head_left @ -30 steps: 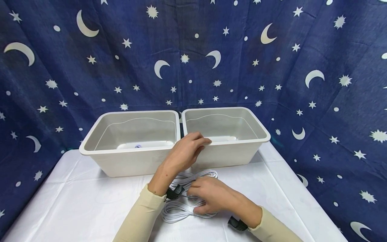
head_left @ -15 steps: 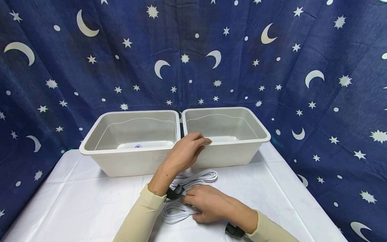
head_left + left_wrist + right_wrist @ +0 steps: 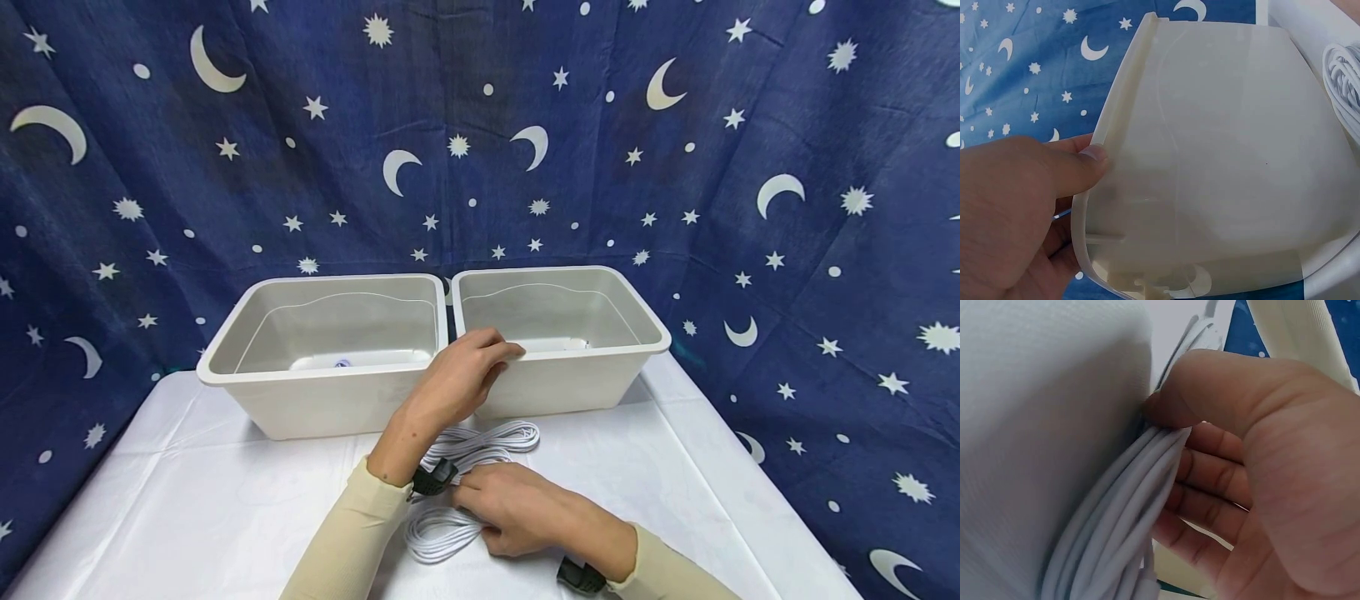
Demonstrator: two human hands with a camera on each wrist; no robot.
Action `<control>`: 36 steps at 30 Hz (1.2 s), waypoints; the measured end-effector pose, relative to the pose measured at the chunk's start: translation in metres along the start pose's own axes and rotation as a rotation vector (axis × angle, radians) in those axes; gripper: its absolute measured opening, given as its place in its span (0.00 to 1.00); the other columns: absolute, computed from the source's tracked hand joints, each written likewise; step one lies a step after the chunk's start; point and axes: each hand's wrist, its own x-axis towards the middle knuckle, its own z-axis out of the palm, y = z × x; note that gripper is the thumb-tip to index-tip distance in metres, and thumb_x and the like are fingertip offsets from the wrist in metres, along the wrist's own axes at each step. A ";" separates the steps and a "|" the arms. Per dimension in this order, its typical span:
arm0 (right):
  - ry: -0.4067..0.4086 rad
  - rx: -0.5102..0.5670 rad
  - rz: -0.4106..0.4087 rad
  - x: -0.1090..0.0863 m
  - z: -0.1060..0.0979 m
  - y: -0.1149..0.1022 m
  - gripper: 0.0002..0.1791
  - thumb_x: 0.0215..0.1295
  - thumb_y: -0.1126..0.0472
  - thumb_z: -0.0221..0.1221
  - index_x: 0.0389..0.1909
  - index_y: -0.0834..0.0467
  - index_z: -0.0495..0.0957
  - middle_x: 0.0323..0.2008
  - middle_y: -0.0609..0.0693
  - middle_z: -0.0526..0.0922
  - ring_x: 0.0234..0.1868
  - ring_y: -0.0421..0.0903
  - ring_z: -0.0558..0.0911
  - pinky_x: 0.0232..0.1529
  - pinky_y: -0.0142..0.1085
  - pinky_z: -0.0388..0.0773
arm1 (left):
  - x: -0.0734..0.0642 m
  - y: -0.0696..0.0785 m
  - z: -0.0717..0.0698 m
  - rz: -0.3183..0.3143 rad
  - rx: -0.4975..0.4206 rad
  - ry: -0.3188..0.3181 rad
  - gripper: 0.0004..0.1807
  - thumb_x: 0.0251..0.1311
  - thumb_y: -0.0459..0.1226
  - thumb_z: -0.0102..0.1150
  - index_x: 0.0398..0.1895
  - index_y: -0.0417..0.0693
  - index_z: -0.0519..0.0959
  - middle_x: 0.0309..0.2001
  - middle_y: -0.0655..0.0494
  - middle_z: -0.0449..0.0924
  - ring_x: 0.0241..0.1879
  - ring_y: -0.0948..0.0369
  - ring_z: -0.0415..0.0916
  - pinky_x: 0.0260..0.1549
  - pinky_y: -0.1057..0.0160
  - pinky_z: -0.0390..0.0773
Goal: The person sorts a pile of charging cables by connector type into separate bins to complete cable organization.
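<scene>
With my left hand point(image 3: 457, 375) I grip the front rim of the right-hand white plastic bin point(image 3: 570, 379). The left wrist view shows the thumb on the outer face of the bin point(image 3: 1229, 144) and the fingers behind its rim. On the cloth in front lies white cable in looped bundles. My right hand point(image 3: 517, 508) pinches the nearer cable bundle point(image 3: 442, 533) around its middle. Seen from the right wrist, thumb and fingers close on the gathered strands of cable point(image 3: 1122, 506). Beyond that hand lies another cable bundle point(image 3: 506, 437), partly hidden by the left wrist.
A second white bin point(image 3: 322, 404) stands just left of the first, with a small purple item point(image 3: 342, 363) on its floor. White cloth point(image 3: 225, 500) covers the table. A dark blue curtain point(image 3: 480, 183) with moons and stars hangs behind and to the sides.
My right hand has slid a little left and toward me, and the nearer cable bundle has shifted slightly toward me. My left hand has stayed on the bin's rim.
</scene>
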 end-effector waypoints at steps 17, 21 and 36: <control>-0.012 0.063 0.001 -0.004 -0.018 0.004 0.21 0.41 0.64 0.71 0.36 0.45 0.75 0.30 0.35 0.70 0.34 0.35 0.75 0.36 0.30 0.73 | 0.000 -0.001 0.000 -0.003 -0.001 -0.004 0.17 0.71 0.28 0.65 0.57 0.54 0.87 0.43 0.60 0.81 0.45 0.62 0.80 0.48 0.61 0.80; -0.024 0.086 0.003 -0.007 -0.027 0.006 0.20 0.43 0.65 0.70 0.35 0.44 0.75 0.30 0.34 0.69 0.34 0.33 0.72 0.36 0.29 0.71 | 0.000 -0.001 0.001 -0.008 0.000 -0.010 0.17 0.71 0.28 0.65 0.57 0.54 0.87 0.43 0.61 0.81 0.44 0.62 0.79 0.48 0.61 0.80; 0.053 0.082 0.049 -0.025 -0.071 0.016 0.20 0.44 0.66 0.69 0.38 0.45 0.78 0.33 0.35 0.73 0.37 0.35 0.72 0.36 0.30 0.71 | 0.000 -0.001 0.001 0.005 0.004 -0.004 0.16 0.70 0.28 0.65 0.56 0.54 0.87 0.44 0.61 0.82 0.45 0.61 0.80 0.48 0.61 0.80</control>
